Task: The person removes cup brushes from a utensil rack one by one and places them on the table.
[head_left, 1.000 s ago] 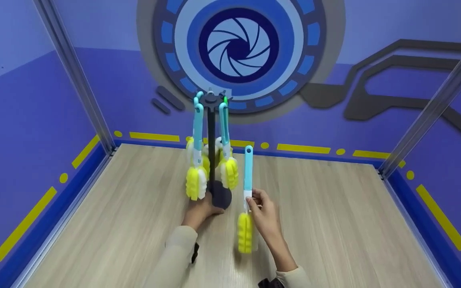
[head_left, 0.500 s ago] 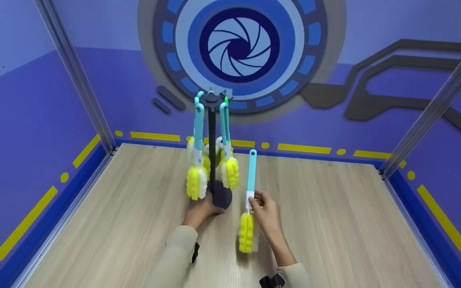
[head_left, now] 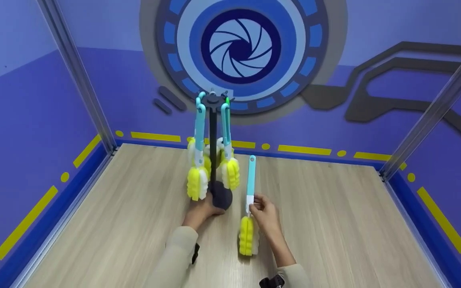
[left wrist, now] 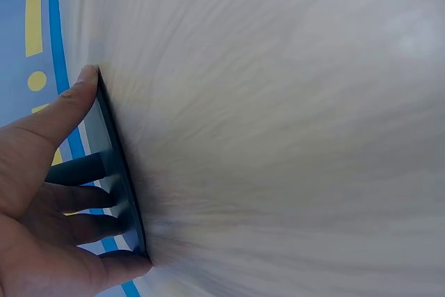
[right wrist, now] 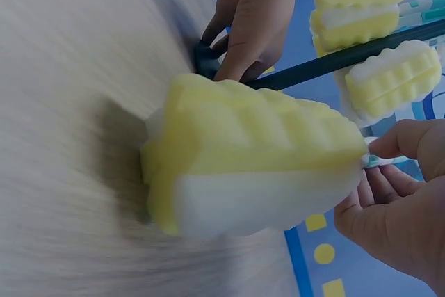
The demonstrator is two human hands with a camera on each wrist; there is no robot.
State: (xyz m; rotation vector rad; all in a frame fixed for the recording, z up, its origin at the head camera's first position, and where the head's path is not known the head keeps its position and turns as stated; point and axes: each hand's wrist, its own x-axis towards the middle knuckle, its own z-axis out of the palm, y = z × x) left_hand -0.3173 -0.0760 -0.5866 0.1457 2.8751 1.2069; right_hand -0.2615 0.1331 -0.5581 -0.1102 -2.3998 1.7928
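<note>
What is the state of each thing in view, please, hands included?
Black stand: upright
Hanging brushes: hooked on the stand, heads down
Loose brush: off the stand, handle up, sponge head down
Left hand: gripping the stand's base
Right hand: pinching the loose brush

The right hand (right wrist: 407, 206) has a chunky yellow-and-white sponge brush (right wrist: 261, 158) pinched just behind the head, which totally hogs the middle and throws a shadow on a pale tabletop (right wrist: 62, 137). Past it, the left hand (right wrist: 259, 19) grips a dark stand (right wrist: 327, 65) down low, with similar sponge brushes (right wrist: 396, 83) up along it.
</note>
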